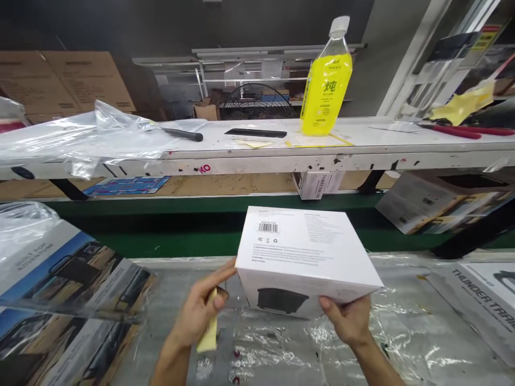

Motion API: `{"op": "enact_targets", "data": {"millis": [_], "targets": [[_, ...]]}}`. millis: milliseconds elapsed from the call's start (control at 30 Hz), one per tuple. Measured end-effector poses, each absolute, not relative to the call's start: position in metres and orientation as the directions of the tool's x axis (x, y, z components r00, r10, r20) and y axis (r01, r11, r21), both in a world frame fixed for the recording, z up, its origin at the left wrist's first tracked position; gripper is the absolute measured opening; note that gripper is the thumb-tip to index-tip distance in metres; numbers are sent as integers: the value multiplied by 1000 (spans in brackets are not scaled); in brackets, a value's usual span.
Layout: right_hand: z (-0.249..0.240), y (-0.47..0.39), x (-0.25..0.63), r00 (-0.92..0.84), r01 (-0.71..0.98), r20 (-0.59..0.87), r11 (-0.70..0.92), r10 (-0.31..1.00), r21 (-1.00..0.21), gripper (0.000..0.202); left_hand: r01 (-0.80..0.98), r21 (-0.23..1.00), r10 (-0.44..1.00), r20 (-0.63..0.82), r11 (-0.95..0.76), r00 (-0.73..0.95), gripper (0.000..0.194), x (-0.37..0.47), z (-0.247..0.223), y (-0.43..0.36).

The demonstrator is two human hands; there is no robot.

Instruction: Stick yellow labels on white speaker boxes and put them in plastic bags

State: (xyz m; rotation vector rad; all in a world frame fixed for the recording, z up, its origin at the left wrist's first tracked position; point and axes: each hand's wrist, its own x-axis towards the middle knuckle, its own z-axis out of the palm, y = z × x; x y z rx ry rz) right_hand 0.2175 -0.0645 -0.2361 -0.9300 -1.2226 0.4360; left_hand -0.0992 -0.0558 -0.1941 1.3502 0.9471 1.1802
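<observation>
Above the plastic-covered worktop [289, 348], a white printed carton [306, 252] with a barcode [268, 228] is held up, its near lower edge grasped by the right hand [351, 320]; the left hand [199, 306] pinches a yellow paper slip [207, 340], fingers [222, 274] meeting the carton's left corner; beyond, a yellow bottle [326, 91] with a white cap [340, 24] stands upright on the white shelf [249, 164].

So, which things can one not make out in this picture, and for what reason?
All in the head view:
Smallest print on the white box: too small to read.
Underside of that box: turned away from the camera.
Most fingers of the right hand: hidden by the white box.
Part of the yellow slip: covered by the left hand.
Far end of the right-side box: cut by the picture's right edge.
</observation>
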Motion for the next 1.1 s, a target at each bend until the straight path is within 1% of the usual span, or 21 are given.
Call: {"op": "enact_targets", "data": {"millis": [33, 100, 167, 267, 300, 333, 367, 400, 433, 467, 500, 567, 667, 700, 767, 833, 867, 933, 1000, 1033, 1100], "targets": [[-232, -64, 218, 367, 156, 591, 579, 718, -800, 85, -113, 973, 965, 215, -200, 147, 60, -101, -176, -53], [-214, -59, 222, 422, 70, 565, 596, 709, -800, 79, -192, 908, 919, 389, -372, 58, 52, -101, -131, -47], [-184, -52, 230, 451, 5, 566, 632, 690, -775, 62, -248, 831, 853, 521, -499, 32, 40, -92, -85, -41], [-123, -47, 240, 490, 41, 688, 774, 535, -631, 33, -184, 756, 760, 647, -629, 64, 24, -64, -34, -30], [-102, -48, 241, 449, 93, 748, 807, 489, -584, 26, -131, 738, 732, 674, -662, 100, 22, -52, -24, -27], [-82, -51, 240, 349, 160, 805, 815, 480, -556, 19, -75, 717, 703, 696, -693, 145, 21, -40, -16, -24], [-64, -55, 236, 196, 231, 841, 810, 504, -539, 16, -22, 690, 674, 712, -723, 197, 20, -29, -10, -22], [-48, -60, 231, 19, 294, 831, 792, 556, -536, 15, 23, 662, 646, 723, -749, 245, 20, -18, -7, -20], [-34, -64, 225, -138, 344, 783, 771, 606, -536, 16, 54, 636, 623, 729, -770, 284, 20, -9, -4, -20], [-23, -66, 218, -244, 384, 719, 746, 650, -544, 18, 73, 618, 607, 733, -783, 308, 19, -3, -2, -20], [-14, -68, 211, -291, 412, 657, 711, 695, -569, 19, 82, 618, 608, 726, -782, 322, 19, 1, -2, -20], [-4, -65, 201, -261, 424, 593, 643, 762, -639, 18, 42, 681, 653, 681, -731, 332, 22, 2, -2, -21], [1, -56, 199, -210, 391, 541, 577, 814, -717, 21, -117, 822, 720, 548, -557, 427, 32, -6, -6, -19], [0, -53, 201, -223, 381, 539, 582, 812, -719, 21, -142, 852, 724, 506, -504, 469, 35, -9, -8, -17], [-4, -46, 203, -226, 395, 577, 615, 785, -682, 16, -116, 876, 734, 459, -469, 501, 36, -13, -11, -14], [-7, -41, 202, -180, 428, 699, 694, 693, -578, 30, -81, 871, 757, 463, -484, 461, 33, -14, -13, -10], [-8, -40, 201, -161, 464, 775, 740, 611, -487, 35, -81, 868, 768, 474, -490, 432, 33, -14, -14, -9], [-8, -39, 199, -181, 576, 895, 782, 407, -239, 29, -101, 870, 785, 482, -483, 390, 34, -13, -15, -8], [-6, -39, 197, -269, 668, 926, 744, 264, -18, 17, -101, 870, 788, 482, -483, 383, 36, -13, -15, -8], [-4, -40, 197, -303, 695, 924, 718, 231, 49, 15, -88, 866, 783, 484, -492, 392, 36, -13, -14, -9], [-2, -40, 196, -341, 711, 914, 696, 219, 98, 15, -42, 846, 767, 501, -531, 401, 35, -14, -14, -9]]}}
